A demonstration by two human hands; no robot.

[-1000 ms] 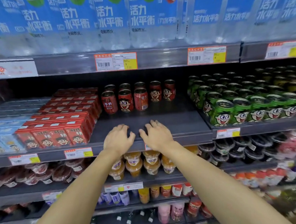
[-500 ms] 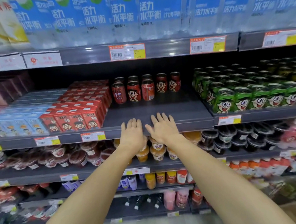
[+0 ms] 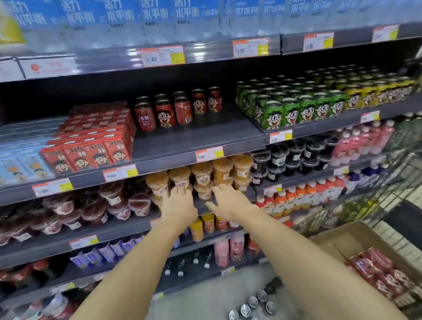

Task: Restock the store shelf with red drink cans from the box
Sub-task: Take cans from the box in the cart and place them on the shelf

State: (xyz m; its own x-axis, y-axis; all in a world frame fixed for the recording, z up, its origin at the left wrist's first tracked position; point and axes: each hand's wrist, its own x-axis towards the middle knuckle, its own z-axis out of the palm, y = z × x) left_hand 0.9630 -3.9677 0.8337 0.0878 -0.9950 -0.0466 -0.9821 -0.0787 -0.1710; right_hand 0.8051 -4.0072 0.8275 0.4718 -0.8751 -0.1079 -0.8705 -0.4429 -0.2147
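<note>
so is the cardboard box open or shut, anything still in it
Open: the cardboard box has its top flaps spread, and packs of red cans lie inside at its right. How many remain cannot be told.

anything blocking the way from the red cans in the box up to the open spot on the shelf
Nothing visible does. The red cans lie uncovered in the open cardboard box, and the shelf is bare in front of the red cans already standing.
</note>
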